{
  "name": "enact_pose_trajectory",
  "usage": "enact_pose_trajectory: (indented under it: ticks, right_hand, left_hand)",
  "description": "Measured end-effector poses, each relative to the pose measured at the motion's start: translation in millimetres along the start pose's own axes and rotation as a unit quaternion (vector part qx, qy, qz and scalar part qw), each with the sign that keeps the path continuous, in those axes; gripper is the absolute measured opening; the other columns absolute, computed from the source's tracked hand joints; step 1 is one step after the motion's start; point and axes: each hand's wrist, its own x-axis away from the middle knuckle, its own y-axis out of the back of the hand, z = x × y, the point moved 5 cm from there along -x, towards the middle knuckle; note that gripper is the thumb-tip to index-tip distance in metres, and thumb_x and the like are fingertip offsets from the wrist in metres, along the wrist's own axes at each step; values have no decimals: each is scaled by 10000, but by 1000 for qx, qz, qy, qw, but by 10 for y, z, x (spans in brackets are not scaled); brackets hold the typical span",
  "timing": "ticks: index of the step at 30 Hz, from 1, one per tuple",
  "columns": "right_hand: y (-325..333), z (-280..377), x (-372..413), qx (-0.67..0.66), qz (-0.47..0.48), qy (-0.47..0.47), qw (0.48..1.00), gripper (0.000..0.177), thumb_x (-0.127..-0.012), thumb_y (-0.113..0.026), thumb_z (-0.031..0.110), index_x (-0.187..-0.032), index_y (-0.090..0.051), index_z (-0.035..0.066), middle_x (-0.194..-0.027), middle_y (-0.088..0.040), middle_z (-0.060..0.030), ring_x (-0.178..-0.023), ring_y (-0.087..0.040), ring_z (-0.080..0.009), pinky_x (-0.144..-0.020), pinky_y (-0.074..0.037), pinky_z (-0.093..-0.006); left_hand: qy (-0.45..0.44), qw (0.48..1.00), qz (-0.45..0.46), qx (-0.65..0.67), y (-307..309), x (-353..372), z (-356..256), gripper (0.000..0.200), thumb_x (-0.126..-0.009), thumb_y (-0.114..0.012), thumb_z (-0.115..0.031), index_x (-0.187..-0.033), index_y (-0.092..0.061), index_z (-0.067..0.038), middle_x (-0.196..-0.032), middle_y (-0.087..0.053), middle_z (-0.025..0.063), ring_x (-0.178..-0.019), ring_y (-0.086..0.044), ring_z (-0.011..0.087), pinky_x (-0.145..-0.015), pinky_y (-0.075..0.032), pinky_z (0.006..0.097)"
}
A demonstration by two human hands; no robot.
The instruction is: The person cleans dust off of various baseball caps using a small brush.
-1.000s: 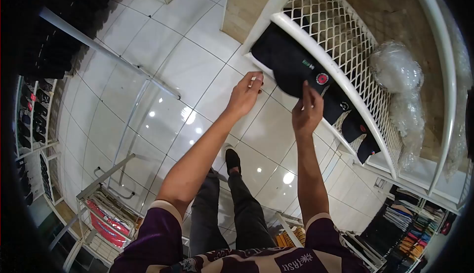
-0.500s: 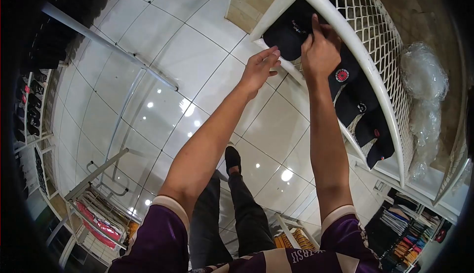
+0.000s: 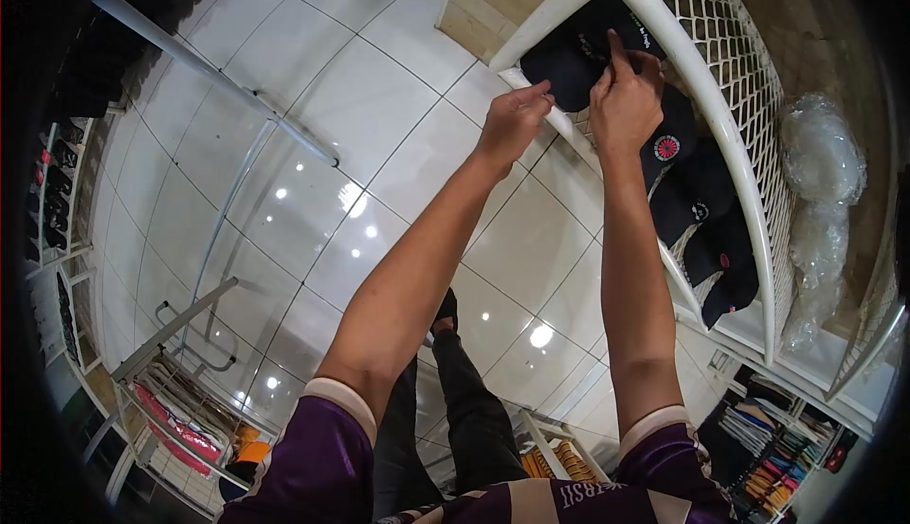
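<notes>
My right hand [image 3: 626, 98] is over a black cap [image 3: 555, 64] at the top of a white rack. Its index finger points up along the cap and the other fingers are bent against it. My left hand [image 3: 515, 128] is just left of that cap, beside the rack's front rail, with fingers curled; what they grip, if anything, is hidden. Small lettering marks the dark fabric. Below my right hand sits another black cap with a round red badge [image 3: 667, 148], followed by several more black caps [image 3: 700, 207] down the row.
White mesh [image 3: 725, 41] backs the curved rack, whose thick rail [image 3: 716, 112] runs right of my hand. Clear plastic wrap [image 3: 823, 154] lies beyond. A metal rail [image 3: 218, 79] crosses above the tiled floor [image 3: 389, 117]. Folded clothes [image 3: 175, 420] fill a rack at lower left.
My left hand has shifted slightly right and its fingers have curled in. My right hand stays on the cap, where light lettering now shows beyond its fingers. The view has shifted a little.
</notes>
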Motion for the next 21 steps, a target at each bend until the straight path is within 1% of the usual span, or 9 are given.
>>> enact_pose_trajectory:
  ticks: [3, 6, 9, 11, 12, 15, 17, 19, 21]
  right_hand:
    - [0, 23, -5, -1, 29, -19, 999, 460, -850, -704, 139, -1290, -694, 274, -1083, -630, -64, -981, -637, -308, -794, -585, -433]
    - [-33, 26, -5, 0, 68, -41, 997, 492, -870, -685, 156, -1339, -665, 304, -1155, -628, -89, -1069, -626, -319, -859, -570, -438]
    - [-22, 26, 14, 2, 54, -20, 998, 489, -874, -696, 169, -1355, -656, 247, -1168, -628, -111, -1067, -626, -331, -878, -553, -444]
    - [82, 101, 29, 4, 12, 9, 1000, 483, -870, -711, 181, -1349, -645, 163, -1160, -619, -141, -1020, -621, -350, -849, -541, -446]
    - [139, 139, 49, 2, 11, 10, 1000, 483, -870, -711, 181, -1349, -645, 163, -1160, -619, -141, -1020, -621, -350, -849, -541, -446]
    - [451, 296, 250, -10, -7, 10, 1000, 526, -879, -709, 201, -1389, -604, 123, -1192, -605, -169, -1043, -606, -367, -864, -521, -449]
    - [677, 385, 563, -111, 18, 1, 994, 570, -866, -721, 169, -1414, -579, 102, -1199, -589, -186, -1045, -597, -374, -856, -520, -443]
    - [964, 556, 953, -196, 103, -31, 975, 609, -849, -734, 122, -1431, -559, 85, -1207, -576, -189, -1048, -591, -369, -864, -520, -436]
    - [1252, 797, 1401, -206, 151, -28, 966, 604, -835, -746, 94, -1414, -573, 80, -1191, -575, -191, -1053, -594, -364, -870, -523, -430]
  left_hand:
    - [1, 1000, 9, -29, 13, -17, 1, 567, -982, -617, -276, -1469, -502, -10, -1150, -664, 38, -1128, -613, 131, -960, -478, 338]
    - [-24, 999, -1, -42, 10, 42, -57, 588, -984, -618, -292, -1490, -476, -28, -1188, -645, 33, -1152, -602, 150, -973, -478, 360]
    - [-9, 998, 17, -62, 39, 171, -48, 610, -994, -603, -311, -1512, -439, -33, -1225, -628, 27, -1191, -592, 172, -988, -476, 370]
    - [7, 998, -30, -51, 133, 303, 55, 601, -1005, -587, -326, -1515, -435, -47, -1216, -628, 39, -1204, -592, 185, -994, -477, 371]
    - [13, 998, -39, -40, 173, 410, 100, 564, -1015, -566, -329, -1497, -464, -55, -1272, -626, 66, -1206, -602, 204, -996, -477, 376]
    - [45, 997, -57, -1, 326, 904, 155, 552, -1023, -563, -361, -1477, -489, -55, -1337, -615, 94, -1209, -611, 228, -1002, -476, 382]
    - [76, 992, -91, 38, 459, 1333, 274, 558, -1024, -567, -406, -1458, -512, -60, -1370, -608, 109, -1212, -615, 244, -1008, -472, 387]
    - [113, 981, -141, 73, 660, 1810, 540, 548, -1017, -575, -445, -1422, -550, -76, -1346, -620, 100, -1200, -617, 234, -981, -480, 369]
    - [194, 955, -209, 79, 805, 2422, 665, 519, -1009, -588, -443, -1391, -577, -91, -1327, -630, 85, -1137, -634, 207, -941, -487, 345]
